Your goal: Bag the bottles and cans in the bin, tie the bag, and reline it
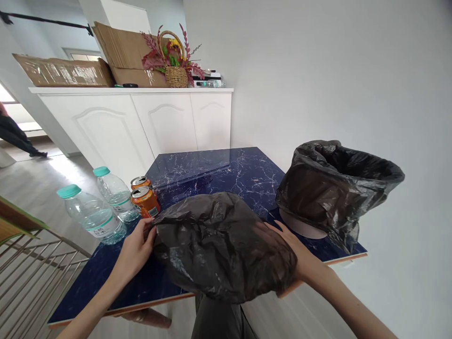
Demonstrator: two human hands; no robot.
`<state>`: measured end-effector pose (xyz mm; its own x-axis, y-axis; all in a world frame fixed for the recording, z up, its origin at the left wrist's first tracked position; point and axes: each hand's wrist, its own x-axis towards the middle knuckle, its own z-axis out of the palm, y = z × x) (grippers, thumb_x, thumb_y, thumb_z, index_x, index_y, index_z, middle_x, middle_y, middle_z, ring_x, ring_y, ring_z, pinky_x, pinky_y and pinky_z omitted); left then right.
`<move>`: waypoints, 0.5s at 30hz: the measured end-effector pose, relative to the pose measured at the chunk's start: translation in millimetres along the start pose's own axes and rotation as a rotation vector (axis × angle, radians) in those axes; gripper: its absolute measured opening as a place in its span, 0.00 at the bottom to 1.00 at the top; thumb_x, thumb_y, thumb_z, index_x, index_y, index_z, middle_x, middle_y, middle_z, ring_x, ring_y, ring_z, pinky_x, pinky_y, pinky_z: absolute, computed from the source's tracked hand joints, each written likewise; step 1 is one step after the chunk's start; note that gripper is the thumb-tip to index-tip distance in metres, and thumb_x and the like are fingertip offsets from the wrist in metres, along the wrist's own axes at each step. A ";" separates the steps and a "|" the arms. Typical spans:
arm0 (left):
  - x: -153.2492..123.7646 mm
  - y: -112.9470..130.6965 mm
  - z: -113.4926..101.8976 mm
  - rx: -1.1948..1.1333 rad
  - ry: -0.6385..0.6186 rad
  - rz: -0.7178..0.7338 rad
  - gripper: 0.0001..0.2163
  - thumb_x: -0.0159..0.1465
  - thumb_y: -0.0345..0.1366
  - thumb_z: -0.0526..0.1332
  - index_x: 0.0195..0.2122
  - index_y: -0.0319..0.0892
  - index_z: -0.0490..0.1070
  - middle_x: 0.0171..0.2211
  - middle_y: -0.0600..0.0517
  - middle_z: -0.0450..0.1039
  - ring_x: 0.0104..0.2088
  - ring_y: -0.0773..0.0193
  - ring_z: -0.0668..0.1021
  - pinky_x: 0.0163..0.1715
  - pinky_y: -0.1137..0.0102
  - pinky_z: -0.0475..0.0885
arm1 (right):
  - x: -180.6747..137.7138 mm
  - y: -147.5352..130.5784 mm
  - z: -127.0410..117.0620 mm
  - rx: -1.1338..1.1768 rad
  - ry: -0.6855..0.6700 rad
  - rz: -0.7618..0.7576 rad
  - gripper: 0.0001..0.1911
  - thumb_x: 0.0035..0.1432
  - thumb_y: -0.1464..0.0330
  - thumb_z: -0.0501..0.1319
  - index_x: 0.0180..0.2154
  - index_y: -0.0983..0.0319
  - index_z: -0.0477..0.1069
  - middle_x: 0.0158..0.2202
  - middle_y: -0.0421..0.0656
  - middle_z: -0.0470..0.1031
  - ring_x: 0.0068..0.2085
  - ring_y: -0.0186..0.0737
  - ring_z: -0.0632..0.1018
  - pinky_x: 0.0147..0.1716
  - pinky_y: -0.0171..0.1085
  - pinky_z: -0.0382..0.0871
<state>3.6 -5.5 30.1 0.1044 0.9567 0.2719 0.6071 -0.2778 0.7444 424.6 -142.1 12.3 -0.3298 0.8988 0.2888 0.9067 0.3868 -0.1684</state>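
Observation:
A crumpled black plastic bag (215, 249) spreads between my hands over the table's front edge. At its left edge, my left hand (141, 245) pinches the thin film between thumb and fingers. My right hand (287, 245) is at the bag's right side, partly covered by the film; some of its fingers show dimly through the plastic, and the bag seems held between them and the uncovered digits. Beyond my right hand stands a bin lined with another black bag (328, 188), the liner folded over its rim. The bin's pale base (302, 226) shows below.
Two orange drink cans (146, 202) and two clear water bottles (97, 219) with teal caps stand on the left of the blue marbled table (212, 169). A metal rack (38, 278) is at lower left. Behind, a white cabinet (165, 117) carries boxes and a flower basket (176, 75).

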 end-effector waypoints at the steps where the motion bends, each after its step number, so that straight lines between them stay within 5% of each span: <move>1: -3.7 -5.6 -4.5 0.068 -0.006 0.030 0.26 0.64 0.61 0.57 0.49 0.44 0.69 0.44 0.41 0.83 0.44 0.44 0.85 0.46 0.52 0.80 | -5.1 0.8 -6.2 -0.026 -0.022 0.025 0.25 0.67 0.68 0.62 0.64 0.54 0.75 0.66 0.48 0.76 0.67 0.59 0.75 0.68 0.66 0.66; 4: -17.8 -3.1 -17.8 0.236 0.011 0.153 0.24 0.68 0.54 0.55 0.56 0.41 0.67 0.47 0.38 0.81 0.46 0.43 0.85 0.47 0.50 0.81 | -17.6 -11.1 -32.0 -0.091 -0.004 0.140 0.25 0.67 0.74 0.56 0.61 0.58 0.77 0.59 0.49 0.81 0.60 0.60 0.81 0.61 0.63 0.75; 6: -26.1 11.3 -25.5 0.295 0.071 0.244 0.24 0.71 0.51 0.55 0.61 0.42 0.67 0.54 0.38 0.79 0.52 0.44 0.83 0.53 0.51 0.80 | -19.4 -28.5 -49.8 -0.087 0.122 0.202 0.23 0.71 0.72 0.53 0.62 0.57 0.75 0.59 0.47 0.82 0.56 0.54 0.84 0.55 0.56 0.81; 9: -31.3 34.4 -30.1 0.312 -0.013 0.336 0.21 0.76 0.49 0.53 0.66 0.47 0.67 0.61 0.45 0.77 0.59 0.49 0.81 0.59 0.57 0.78 | -6.6 -60.6 -60.9 -0.024 0.284 0.190 0.24 0.77 0.66 0.49 0.67 0.56 0.70 0.65 0.45 0.77 0.61 0.49 0.81 0.57 0.50 0.81; 13: -30.5 37.4 -17.0 0.433 -0.334 0.528 0.21 0.77 0.50 0.54 0.66 0.52 0.72 0.68 0.50 0.73 0.67 0.50 0.75 0.69 0.54 0.69 | 28.8 -94.7 -36.3 0.063 0.034 0.041 0.29 0.79 0.57 0.48 0.71 0.63 0.66 0.75 0.49 0.62 0.73 0.56 0.66 0.71 0.59 0.66; 15: -32.2 26.7 -6.4 0.524 -0.419 0.612 0.26 0.76 0.51 0.57 0.73 0.53 0.64 0.72 0.50 0.66 0.72 0.48 0.69 0.72 0.48 0.64 | 41.9 -100.5 -15.6 0.116 -0.159 0.024 0.37 0.77 0.48 0.48 0.75 0.63 0.58 0.78 0.50 0.51 0.77 0.62 0.55 0.73 0.66 0.57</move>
<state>11.4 -44.3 45.1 0.7421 0.6371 0.2084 0.6214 -0.7704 0.1427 323.7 -146.5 56.1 -0.3543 0.9257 0.1322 0.8814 0.3778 -0.2833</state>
